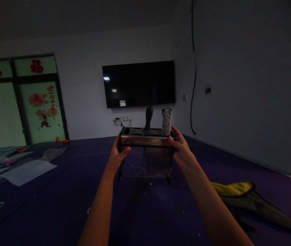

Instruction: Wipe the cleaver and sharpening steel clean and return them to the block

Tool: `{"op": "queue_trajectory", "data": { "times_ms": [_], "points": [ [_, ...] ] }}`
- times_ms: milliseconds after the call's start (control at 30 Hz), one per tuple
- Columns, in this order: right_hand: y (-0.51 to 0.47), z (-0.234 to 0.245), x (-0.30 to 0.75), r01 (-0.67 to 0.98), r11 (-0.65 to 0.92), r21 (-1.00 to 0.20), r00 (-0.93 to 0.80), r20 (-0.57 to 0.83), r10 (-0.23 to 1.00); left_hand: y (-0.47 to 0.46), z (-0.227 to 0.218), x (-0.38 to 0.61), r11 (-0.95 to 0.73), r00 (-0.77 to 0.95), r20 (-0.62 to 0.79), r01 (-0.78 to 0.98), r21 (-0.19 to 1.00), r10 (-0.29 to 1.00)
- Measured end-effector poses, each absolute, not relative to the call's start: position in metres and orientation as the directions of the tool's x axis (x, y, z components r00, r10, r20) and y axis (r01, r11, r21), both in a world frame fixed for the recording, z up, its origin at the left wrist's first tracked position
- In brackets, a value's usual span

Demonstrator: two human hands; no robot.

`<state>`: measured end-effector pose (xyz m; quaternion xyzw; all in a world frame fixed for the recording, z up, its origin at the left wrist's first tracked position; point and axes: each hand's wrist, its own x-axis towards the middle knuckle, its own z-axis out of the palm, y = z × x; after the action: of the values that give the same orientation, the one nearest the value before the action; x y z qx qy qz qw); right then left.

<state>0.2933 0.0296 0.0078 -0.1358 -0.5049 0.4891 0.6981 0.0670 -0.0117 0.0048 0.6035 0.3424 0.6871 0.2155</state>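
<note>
A knife holder (145, 160) with a see-through body, a dark slotted top and short dark legs stands out in front of me. My left hand (115, 156) is closed on its left side, thumb across the front. On the opposite side, my right hand (183, 152) grips near the top corner. A black handle (148, 118) sticks up from the top, and a blade-like shape shows dimly below it. Beside my right fingers rises a grey, marbled-looking handle (166, 121). Whether the holder's legs touch the purple surface I cannot tell.
Purple surface (140, 212) has small white scraps on it. Papers (29, 171) and clear plastic (53, 154) lie at the left. A yellow and dark cloth item (253, 201) lies at the right. A television (139, 84) hangs on the far wall; a black cable (193, 99) dangles nearby.
</note>
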Motion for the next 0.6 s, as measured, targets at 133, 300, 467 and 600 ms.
{"op": "queue_trajectory", "data": {
  "times_ms": [133,300,467,600],
  "points": [
    [0.027,0.002,0.274,-0.624,0.351,-0.698,-0.095,0.514,0.852,-0.012,0.002,0.055,-0.678,-0.262,0.655,0.006,0.735,0.708],
    [0.029,-0.004,0.263,-0.630,0.310,-0.712,-0.154,0.505,0.849,-0.011,-0.001,0.046,-0.662,-0.345,0.602,-0.084,0.744,0.720],
    [0.033,-0.009,0.261,-0.551,0.324,-0.769,-0.224,0.510,0.831,-0.012,0.002,0.039,-0.666,-0.424,0.581,-0.074,0.742,0.695],
    [0.037,-0.008,0.273,-0.351,0.430,-0.832,-0.184,0.512,0.839,-0.019,0.007,0.032,-0.709,-0.459,0.640,0.030,0.705,0.616]
  ]
}}
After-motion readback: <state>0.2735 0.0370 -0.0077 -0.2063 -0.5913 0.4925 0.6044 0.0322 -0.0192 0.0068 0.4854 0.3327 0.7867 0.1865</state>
